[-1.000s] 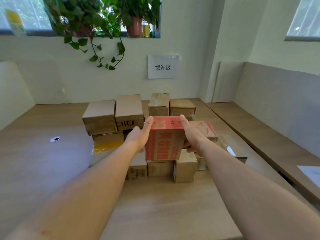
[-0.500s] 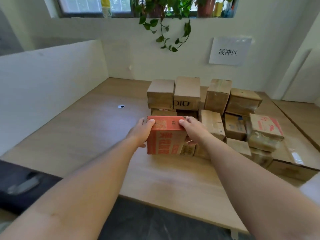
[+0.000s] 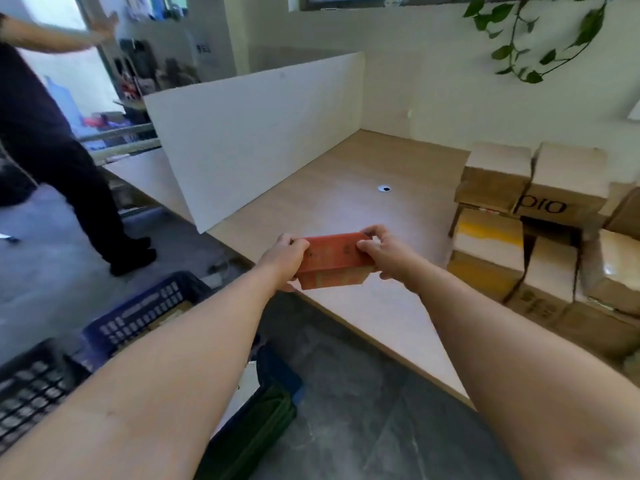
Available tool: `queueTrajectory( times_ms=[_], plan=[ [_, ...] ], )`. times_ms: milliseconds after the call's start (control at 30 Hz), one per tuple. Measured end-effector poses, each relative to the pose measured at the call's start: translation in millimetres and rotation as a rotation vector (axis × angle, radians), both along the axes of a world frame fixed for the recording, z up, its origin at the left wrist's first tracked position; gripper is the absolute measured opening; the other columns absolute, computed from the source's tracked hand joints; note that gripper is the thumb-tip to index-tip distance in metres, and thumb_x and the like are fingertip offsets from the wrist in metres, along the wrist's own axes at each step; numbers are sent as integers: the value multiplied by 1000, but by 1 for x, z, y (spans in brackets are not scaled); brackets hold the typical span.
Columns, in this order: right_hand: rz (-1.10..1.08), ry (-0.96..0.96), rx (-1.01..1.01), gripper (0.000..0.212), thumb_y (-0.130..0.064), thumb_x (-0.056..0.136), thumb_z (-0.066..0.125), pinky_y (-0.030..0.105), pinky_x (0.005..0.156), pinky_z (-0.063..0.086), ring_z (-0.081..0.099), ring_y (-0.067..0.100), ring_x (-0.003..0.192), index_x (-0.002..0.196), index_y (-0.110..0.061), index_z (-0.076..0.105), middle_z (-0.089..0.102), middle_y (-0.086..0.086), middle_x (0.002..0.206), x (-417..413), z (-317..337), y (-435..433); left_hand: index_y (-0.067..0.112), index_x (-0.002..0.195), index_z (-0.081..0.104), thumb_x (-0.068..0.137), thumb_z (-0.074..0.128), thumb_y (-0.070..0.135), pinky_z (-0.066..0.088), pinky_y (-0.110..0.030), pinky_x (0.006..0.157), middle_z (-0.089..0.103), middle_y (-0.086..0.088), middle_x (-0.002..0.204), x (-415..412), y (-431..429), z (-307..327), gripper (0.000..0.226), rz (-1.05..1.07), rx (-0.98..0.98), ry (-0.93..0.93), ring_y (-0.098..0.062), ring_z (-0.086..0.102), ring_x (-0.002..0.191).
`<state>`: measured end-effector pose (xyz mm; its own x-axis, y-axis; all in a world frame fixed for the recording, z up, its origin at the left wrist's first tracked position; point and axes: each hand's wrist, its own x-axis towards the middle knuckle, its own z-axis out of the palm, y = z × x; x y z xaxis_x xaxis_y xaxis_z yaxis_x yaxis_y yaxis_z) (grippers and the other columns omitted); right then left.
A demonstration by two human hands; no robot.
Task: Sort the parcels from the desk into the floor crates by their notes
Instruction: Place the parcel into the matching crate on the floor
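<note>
Seen from the head: holding a red parcel (image 3: 334, 259) up over the table (image 3: 346, 188), near its front edge — gripped at its left end by the left hand (image 3: 282, 256), pinched at its right end by the right hand (image 3: 382, 252), fingers (image 3: 372, 233) bent over the top. Apart from the brown parcel stack (image 3: 491, 244) at right. Down left on the floor, a blue crate (image 3: 145, 306) beside a black crate (image 3: 31, 386).

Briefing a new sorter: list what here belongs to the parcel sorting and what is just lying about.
Job: red parcel, gripped by left hand and right hand; stacked parcels on desk; blue crate; black crate.
Just about: white divider; trailing plant; bystander.
</note>
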<state>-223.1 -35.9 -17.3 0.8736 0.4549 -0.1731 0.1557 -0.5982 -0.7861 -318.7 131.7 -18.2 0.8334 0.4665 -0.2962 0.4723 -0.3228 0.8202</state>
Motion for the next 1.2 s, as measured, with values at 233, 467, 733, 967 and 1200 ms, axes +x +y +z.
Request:
queueTrajectory(
  times_ms=[233, 467, 733, 967, 1200],
  plan=[
    [190, -1, -1, 34, -28, 99, 47, 28, 73, 41, 49, 11, 84, 132, -23, 45, 52, 1, 111, -76, 5, 126, 23, 121, 41, 99, 28, 57, 54, -40, 75, 54, -7, 113, -98, 109, 1, 43, 237, -25, -8, -30, 60, 102],
    [287, 92, -5, 29, -30, 92, 60, 39, 86, 55, 59, 21, 96, 117, -21, 51, 57, 4, 106, -158, -6, 229, 18, 119, 46, 101, 42, 36, 50, -31, 57, 52, -7, 107, -197, 193, -11, 26, 409, -24, -33, -20, 55, 84],
    [489, 39, -47, 65, -12, 88, 65, 33, 90, 52, 59, 20, 104, 145, -27, 38, 57, 5, 127, -236, -24, 323, 31, 152, 21, 93, 54, 12, 51, -35, 87, 53, 2, 132, -298, 263, -25, 70, 445, -91, -111, -18, 57, 106],
    [669, 13, -82, 73, -5, 86, 67, 37, 82, 58, 65, 17, 92, 145, -36, 38, 60, 4, 120, -275, -43, 379, 29, 154, 20, 84, 67, 2, 43, -26, 88, 45, 7, 134, -362, 293, -43, 89, 474, -34, -108, -7, 45, 111],
    [822, -35, -92, 72, -16, 89, 66, 35, 71, 59, 67, 21, 86, 147, -41, 30, 59, 1, 117, -291, -63, 438, 32, 155, 8, 85, 70, 8, 35, -26, 92, 41, 1, 149, -389, 320, -55, 97, 590, -3, -43, -9, 46, 118]
  ],
)
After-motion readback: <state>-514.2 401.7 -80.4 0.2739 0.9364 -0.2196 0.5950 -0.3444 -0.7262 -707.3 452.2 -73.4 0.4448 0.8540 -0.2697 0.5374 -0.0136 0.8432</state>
